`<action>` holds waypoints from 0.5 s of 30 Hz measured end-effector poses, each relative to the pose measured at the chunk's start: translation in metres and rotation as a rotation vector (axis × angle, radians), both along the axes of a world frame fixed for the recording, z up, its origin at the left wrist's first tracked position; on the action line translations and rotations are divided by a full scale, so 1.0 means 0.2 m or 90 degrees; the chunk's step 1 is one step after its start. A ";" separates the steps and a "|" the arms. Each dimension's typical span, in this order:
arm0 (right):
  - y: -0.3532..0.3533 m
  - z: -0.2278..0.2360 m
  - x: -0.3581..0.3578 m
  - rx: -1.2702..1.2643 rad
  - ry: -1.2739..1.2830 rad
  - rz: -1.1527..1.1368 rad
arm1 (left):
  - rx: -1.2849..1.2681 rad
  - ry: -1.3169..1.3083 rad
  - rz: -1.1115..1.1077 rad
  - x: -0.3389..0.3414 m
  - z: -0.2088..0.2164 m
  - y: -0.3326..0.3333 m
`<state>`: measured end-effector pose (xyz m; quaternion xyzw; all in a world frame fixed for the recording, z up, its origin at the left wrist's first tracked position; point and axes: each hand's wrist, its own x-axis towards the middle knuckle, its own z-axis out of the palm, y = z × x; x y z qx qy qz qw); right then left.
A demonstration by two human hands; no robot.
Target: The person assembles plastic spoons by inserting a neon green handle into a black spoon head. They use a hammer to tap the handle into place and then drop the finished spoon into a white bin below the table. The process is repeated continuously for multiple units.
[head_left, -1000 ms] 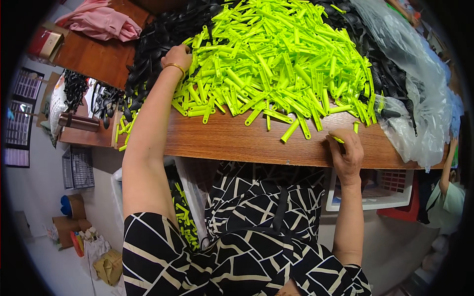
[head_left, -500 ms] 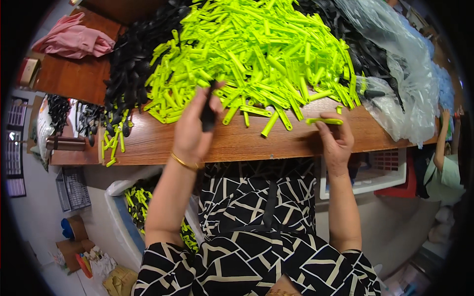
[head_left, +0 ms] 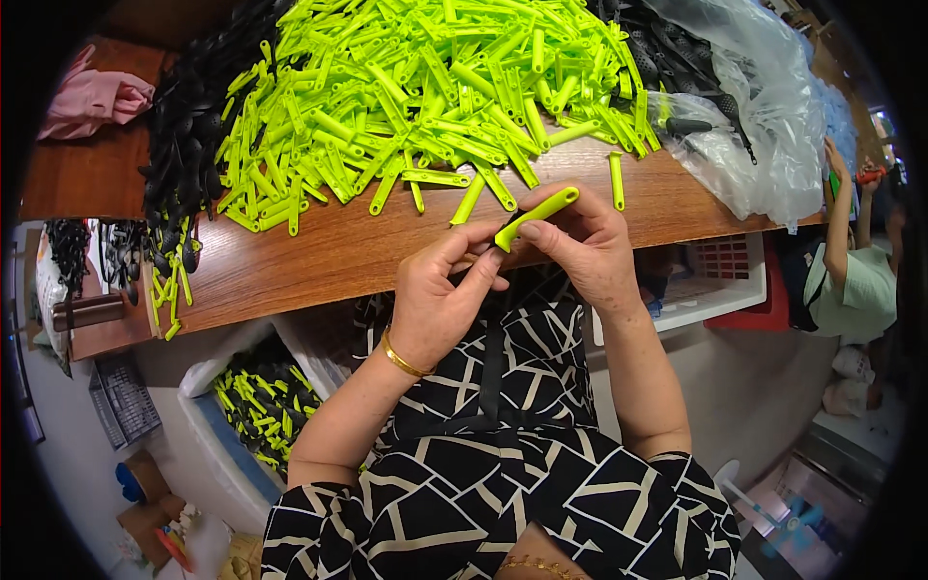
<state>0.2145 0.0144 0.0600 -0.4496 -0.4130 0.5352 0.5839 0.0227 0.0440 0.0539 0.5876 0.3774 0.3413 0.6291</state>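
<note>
In front of my body, just off the table's near edge, my two hands meet. My right hand [head_left: 592,253] pinches a neon yellow-green plastic handle [head_left: 543,213], its holed end pointing up and to the right. Against the handle's lower end are the closed fingers of my left hand [head_left: 437,295]. Bits of a black piece [head_left: 514,217] show between the hands and behind the handle; most of it is hidden. Beyond my hands a large pile of similar neon handles [head_left: 406,87] covers the wooden table [head_left: 319,256]. One loose handle [head_left: 618,181] lies right of the pile.
Black pieces [head_left: 188,135] are heaped left of the pile, and more [head_left: 677,58] lie on the right beside clear plastic sheeting [head_left: 773,126]. Below the table on the left, a lined bin [head_left: 227,440] holds black-and-neon pieces. A white crate [head_left: 720,290] sits under the right side. Another person [head_left: 851,280] is at the far right.
My hands were apart over the table, left with the black piece, right with the neon handle. They have come together closer to my body, and the view has shifted.
</note>
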 end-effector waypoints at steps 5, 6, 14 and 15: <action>-0.01 0.03 0.04 0.044 -0.025 -0.041 | -0.010 -0.001 0.012 -0.01 -0.01 0.01; 0.00 0.03 0.05 0.030 -0.038 -0.021 | -0.001 0.000 0.008 -0.02 -0.01 0.00; -0.01 -0.01 0.04 -0.041 -0.009 0.019 | 0.044 0.020 -0.004 -0.04 -0.04 -0.03; -0.01 -0.02 0.03 -0.048 0.013 0.011 | 0.035 0.027 -0.016 -0.04 -0.05 -0.02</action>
